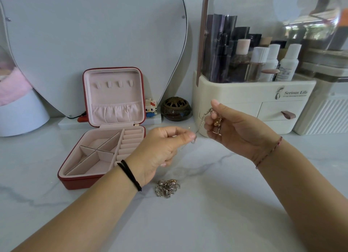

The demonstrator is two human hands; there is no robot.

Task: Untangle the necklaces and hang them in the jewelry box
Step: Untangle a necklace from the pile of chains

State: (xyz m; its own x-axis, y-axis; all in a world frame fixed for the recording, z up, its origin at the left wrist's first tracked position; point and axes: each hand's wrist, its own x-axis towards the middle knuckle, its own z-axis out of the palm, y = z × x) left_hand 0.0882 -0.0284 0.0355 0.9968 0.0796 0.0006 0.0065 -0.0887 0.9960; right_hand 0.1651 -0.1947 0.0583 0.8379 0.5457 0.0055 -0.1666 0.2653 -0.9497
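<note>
A thin silver necklace chain (201, 122) stretches between my two hands above the marble table. My left hand (165, 148) pinches its lower end between thumb and forefinger. My right hand (229, 127), higher and to the right, grips the other end together with a gold pendant (217, 121). A tangled heap of silver and gold necklaces (167, 188) lies on the table below my left hand. The red jewelry box (75, 182) stands open at the left, its pink lid upright with several bare hooks (113, 83) and a pouch.
A cream cosmetics organizer (244, 93) with bottles and a drawer stands behind my right hand. A heart-shaped mirror (94, 35), a small block figure (150, 107) and a dark round incense pot (176, 108) line the back. A white ribbed box (323, 116) sits at the far right.
</note>
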